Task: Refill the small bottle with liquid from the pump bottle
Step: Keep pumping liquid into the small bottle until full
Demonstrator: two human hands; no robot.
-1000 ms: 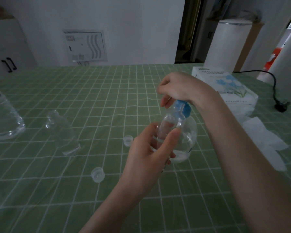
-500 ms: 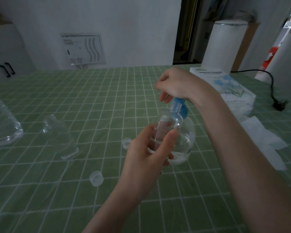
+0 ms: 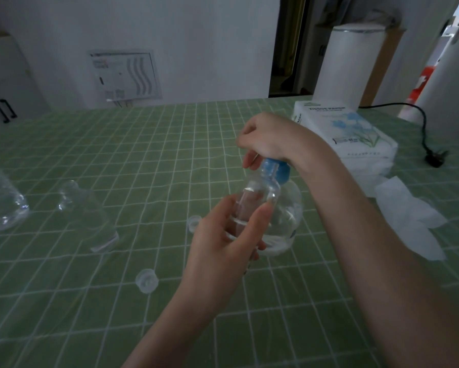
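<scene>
Clear plastic is showing between the thumb and fingers of the left hand (image 3: pixel 220 240), which is wrapping round the small bottle (image 3: pixel 260 192) and holding it upright above the table. The bottle's neck is reaching up to the blue pump head (image 3: pixel 274 168); whether the spout is sitting inside the neck is too blurred to tell. The right hand (image 3: pixel 265 139) is coming down from above, its fingers curling over that pump head and gripping it, the wrist bending sharply. Just behind the small bottle and touching it in the view, the round pump bottle (image 3: pixel 292 216) is standing on the green checked tablecloth (image 3: pixel 170 144), with a little clear liquid lying low inside it.

Two small clear caps are lying on the cloth to the left of the hands, one (image 3: pixel 194 223) near the left thumb and one (image 3: pixel 146 280) closer to the camera. Farther left, another clear bottle (image 3: pixel 87 213) is leaning over, and a large clear bottle (image 3: pixel 0 200) is standing at the frame's edge. To the right, a loose tissue (image 3: pixel 408 216) is lying crumpled, a tissue pack (image 3: pixel 350 131) is sitting behind it, and a black cable with its plug (image 3: pixel 435 155) is trailing across the far corner.
</scene>
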